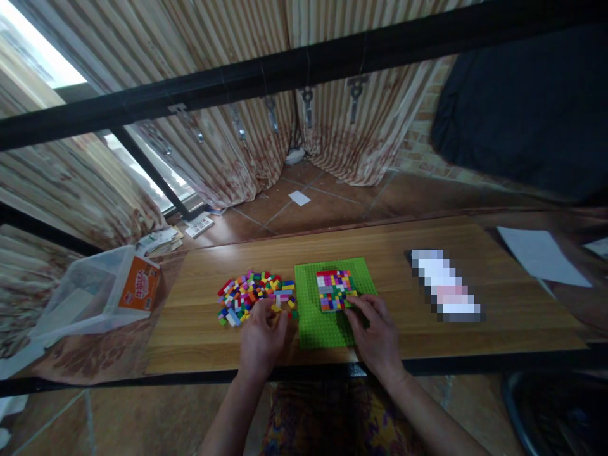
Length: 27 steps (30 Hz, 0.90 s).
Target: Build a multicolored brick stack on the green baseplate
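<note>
On the wooden table (185, 348), loose bricks (251, 294) lie ahead of the curled left hand (263, 330), while the right hand (379, 329) touches the near-right corner of the brick panel (335, 291) on the green baseplate (313, 332), both grips unclear.

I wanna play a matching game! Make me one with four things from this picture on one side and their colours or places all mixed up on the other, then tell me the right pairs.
Things:
1. Studded board
2. Left hand
3. Plastic bin
4. Right hand

Clues:
A. See-through, with an orange label
B. At a corner of the brick panel
C. Bright green
D. At the near edge of the loose bricks

Right pairs: 1-C, 2-D, 3-A, 4-B
</note>
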{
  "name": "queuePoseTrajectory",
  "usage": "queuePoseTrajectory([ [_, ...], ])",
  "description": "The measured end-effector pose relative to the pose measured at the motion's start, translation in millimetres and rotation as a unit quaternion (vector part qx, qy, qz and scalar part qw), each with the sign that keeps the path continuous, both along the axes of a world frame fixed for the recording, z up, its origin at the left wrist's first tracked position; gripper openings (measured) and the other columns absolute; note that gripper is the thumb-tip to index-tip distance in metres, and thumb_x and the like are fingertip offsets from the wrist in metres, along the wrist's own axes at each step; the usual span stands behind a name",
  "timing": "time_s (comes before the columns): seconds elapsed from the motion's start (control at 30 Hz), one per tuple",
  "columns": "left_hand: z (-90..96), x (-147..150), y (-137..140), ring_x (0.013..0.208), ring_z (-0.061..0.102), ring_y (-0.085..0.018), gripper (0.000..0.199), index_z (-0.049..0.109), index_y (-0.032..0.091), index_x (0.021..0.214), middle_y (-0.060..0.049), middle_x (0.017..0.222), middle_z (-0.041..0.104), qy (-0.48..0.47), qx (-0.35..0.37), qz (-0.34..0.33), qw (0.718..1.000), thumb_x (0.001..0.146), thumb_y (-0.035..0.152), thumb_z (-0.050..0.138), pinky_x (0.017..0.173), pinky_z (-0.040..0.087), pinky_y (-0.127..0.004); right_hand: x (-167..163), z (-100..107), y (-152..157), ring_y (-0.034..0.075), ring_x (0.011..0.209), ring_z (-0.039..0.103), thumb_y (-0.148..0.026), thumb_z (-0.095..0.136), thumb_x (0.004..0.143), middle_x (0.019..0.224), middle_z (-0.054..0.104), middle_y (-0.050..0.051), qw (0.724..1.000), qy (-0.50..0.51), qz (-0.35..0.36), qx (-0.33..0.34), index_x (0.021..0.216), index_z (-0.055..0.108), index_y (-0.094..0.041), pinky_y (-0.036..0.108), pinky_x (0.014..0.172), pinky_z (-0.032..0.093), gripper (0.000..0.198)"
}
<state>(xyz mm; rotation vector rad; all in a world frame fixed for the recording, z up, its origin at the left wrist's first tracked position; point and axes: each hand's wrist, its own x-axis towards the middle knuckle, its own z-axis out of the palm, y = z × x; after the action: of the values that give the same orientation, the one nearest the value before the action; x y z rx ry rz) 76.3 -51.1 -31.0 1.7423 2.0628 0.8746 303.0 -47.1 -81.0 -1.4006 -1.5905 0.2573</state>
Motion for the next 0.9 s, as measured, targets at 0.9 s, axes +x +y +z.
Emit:
queuePoseTrajectory([
  [0.9,12.1,56.9,53.4,0.082,0.065,-0.016,0.037,0.067,0.021,0.102,-0.004,0.095,0.065,-0.145,0.063,-0.144,0.977,0.076,0.000,0.053,0.075,0.054,-0.030,-0.8,5.8,-0.9,0.019,0.094,0.057,-0.022,0.057,0.090,0.100,0.055,0.007,0.999,0.031,0.020,-0.018,0.109,0.066,-0.022,0.033,0.083,0.051,0.022],
])
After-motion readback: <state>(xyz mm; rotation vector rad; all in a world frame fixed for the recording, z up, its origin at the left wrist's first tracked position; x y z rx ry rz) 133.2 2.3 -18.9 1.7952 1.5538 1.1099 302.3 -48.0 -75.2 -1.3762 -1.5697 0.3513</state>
